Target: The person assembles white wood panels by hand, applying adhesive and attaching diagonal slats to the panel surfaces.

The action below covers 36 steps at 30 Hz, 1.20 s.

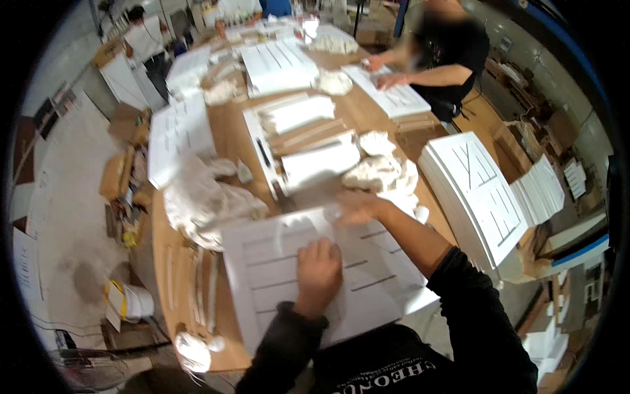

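Note:
In front of me lies a large white sheet (244, 289) with rows of dark straight lines or slots; I cannot tell whether it is one board or the top of a stack. My left hand (319, 270) rests on the middle of it with the fingers curled in, and whatever they may pinch is hidden. At the sheet's far edge is my right hand (357, 209), smeared by motion, so its fingers do not show clearly. Close beyond it sits a heap of off-white cloth (379, 172). Another crumpled off-white cloth (207, 200) lies beyond the sheet's far left corner.
White bundles (320, 161) and thin strips fill the table's middle. A thick stack of slotted white sheets (474, 190) stands at the right edge. Across the table, a person in black (453, 49) has both hands on another sheet. A white bucket (136, 301) stands on the floor at left.

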Each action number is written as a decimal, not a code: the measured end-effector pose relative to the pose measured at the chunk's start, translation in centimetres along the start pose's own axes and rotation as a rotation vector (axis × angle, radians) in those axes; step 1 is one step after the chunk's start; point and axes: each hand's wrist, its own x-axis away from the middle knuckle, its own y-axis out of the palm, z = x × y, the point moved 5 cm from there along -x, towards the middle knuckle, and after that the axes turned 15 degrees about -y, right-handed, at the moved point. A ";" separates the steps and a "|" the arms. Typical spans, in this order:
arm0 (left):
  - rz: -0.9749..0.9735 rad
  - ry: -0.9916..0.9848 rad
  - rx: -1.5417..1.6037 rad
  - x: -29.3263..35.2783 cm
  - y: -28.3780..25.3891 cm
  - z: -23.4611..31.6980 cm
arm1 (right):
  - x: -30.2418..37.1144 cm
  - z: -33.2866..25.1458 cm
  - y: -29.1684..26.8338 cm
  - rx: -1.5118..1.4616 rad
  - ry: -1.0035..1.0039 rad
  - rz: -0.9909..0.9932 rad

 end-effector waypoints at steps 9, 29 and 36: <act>0.025 0.001 0.015 -0.3 0.2 -0.3 | 0.6 -2.3 -1.9 -0.010 0.113 -0.146; -0.119 -0.014 -0.038 0.0 0.1 -0.3 | -3.2 2.3 1.1 -0.309 -0.079 -0.410; -0.290 -0.033 0.007 0.0 -0.8 -0.5 | -0.4 -1.8 -2.1 -0.073 -0.053 -0.398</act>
